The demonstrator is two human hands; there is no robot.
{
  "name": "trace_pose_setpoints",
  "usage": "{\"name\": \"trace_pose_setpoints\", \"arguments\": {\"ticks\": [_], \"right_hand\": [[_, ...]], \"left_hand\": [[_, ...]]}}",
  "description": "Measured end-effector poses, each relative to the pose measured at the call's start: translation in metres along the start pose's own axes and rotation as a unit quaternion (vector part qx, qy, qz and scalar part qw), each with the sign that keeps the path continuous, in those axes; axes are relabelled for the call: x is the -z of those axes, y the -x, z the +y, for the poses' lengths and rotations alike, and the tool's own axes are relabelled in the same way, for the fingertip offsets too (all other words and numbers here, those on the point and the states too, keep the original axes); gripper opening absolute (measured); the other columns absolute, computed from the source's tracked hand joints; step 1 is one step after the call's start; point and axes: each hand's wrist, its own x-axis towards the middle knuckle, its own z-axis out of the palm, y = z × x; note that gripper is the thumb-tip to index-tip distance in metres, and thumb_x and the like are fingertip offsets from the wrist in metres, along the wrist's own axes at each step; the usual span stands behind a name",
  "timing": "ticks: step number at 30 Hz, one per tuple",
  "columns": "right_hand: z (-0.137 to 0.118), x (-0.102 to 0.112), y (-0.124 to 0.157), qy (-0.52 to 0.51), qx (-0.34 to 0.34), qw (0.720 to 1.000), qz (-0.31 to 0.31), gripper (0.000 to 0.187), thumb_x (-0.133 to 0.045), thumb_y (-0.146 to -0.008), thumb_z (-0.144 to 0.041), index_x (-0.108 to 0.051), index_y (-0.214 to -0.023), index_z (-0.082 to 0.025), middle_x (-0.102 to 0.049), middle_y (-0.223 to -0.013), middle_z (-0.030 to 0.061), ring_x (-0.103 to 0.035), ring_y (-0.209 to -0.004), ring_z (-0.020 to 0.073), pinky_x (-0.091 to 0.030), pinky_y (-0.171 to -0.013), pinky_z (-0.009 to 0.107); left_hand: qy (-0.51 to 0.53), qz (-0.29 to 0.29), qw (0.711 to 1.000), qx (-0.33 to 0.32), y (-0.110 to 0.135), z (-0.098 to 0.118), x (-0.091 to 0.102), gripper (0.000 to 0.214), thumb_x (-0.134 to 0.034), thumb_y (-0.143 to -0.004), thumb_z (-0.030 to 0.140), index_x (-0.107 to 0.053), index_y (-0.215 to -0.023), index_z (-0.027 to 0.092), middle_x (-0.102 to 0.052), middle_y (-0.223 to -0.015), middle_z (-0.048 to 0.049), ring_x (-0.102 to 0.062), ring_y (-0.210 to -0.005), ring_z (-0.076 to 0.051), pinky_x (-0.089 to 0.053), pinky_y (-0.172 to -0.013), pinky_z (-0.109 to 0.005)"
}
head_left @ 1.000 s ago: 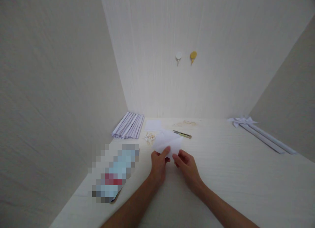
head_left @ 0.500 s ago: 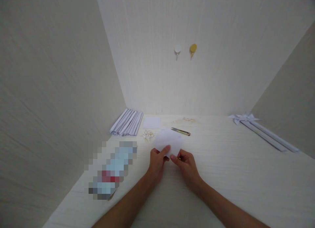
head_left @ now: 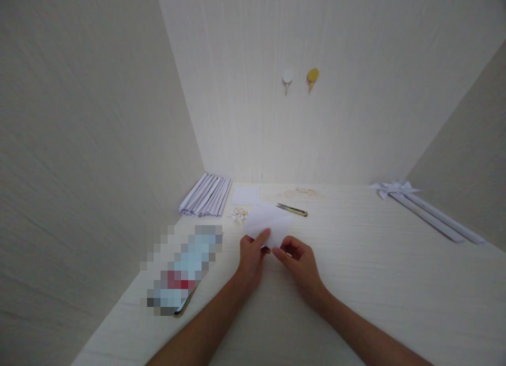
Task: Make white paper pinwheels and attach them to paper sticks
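Note:
A white sheet of paper (head_left: 267, 222) is held just above the pale table (head_left: 356, 281), near its middle. My left hand (head_left: 251, 258) pinches the sheet's near edge with thumb and fingers. My right hand (head_left: 299, 261) pinches the same edge just to the right, fingers curled. The two hands sit close together, almost touching. Behind the sheet lie a small pair of snips (head_left: 292, 210) and a little heap of small pale pins (head_left: 239, 214).
A bundle of folded white paper strips (head_left: 206, 195) and a small white square (head_left: 245, 194) lie at the back left. Paper pinwheels on long sticks (head_left: 422, 208) rest at the right. A blurred-out flat object (head_left: 182, 268) lies left. Two hooks (head_left: 300, 77) are on the back wall.
The paper has tilted and shifted slightly leftward, while both hands keep pinching its near edge. The view has moved a little.

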Motion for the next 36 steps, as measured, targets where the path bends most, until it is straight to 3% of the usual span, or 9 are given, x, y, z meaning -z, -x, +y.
{"name": "trace_pose_setpoints", "arguments": {"ticks": [17,25,32,36], "right_hand": [[0.009,0.005,-0.003,-0.017,0.007,1.0,-0.007,0.021,-0.059,-0.062,-0.026,-0.043,-0.051,-0.017,-0.038,-0.048,-0.0062,-0.032,-0.047,0.0075,-0.027,-0.046,0.021],[0.005,0.001,-0.003,0.023,0.022,0.999,-0.042,0.017,-0.058,-0.064,-0.031,-0.05,-0.06,-0.016,-0.048,-0.056,-0.002,-0.041,-0.054,0.0105,-0.033,-0.051,0.024],[0.008,0.002,-0.004,0.002,-0.017,1.0,0.011,0.022,-0.059,-0.063,-0.031,-0.043,-0.055,-0.017,-0.039,-0.046,-0.006,-0.032,-0.042,0.0065,-0.025,-0.04,0.02],[0.009,0.004,-0.008,-0.093,-0.042,0.992,0.08,0.024,-0.06,-0.063,-0.033,-0.043,-0.056,-0.018,-0.038,-0.041,-0.0075,-0.033,-0.038,0.0058,-0.024,-0.037,0.019]], "left_hand": [[-0.03,0.0,1.0,-0.005,-0.001,-0.002,0.001,0.021,-0.069,-0.05,0.024,-0.06,-0.064,0.011,-0.059,-0.06,-0.0011,-0.048,-0.047,-0.007,-0.032,-0.041,-0.019],[-0.027,-0.027,0.999,-0.007,-0.001,-0.003,0.002,0.024,-0.067,-0.053,0.025,-0.06,-0.071,0.011,-0.06,-0.064,-0.0025,-0.05,-0.051,-0.009,-0.034,-0.044,-0.02],[-0.006,0.016,0.999,-0.034,-0.011,0.008,0.006,0.023,-0.069,-0.049,0.026,-0.053,-0.057,0.012,-0.049,-0.05,0.0042,-0.04,-0.042,-0.003,-0.029,-0.04,-0.016],[-0.073,-0.015,0.996,-0.04,-0.015,0.009,0.009,0.021,-0.067,-0.052,0.028,-0.053,-0.054,0.012,-0.048,-0.047,0.0043,-0.039,-0.042,-0.003,-0.029,-0.041,-0.016]]}}
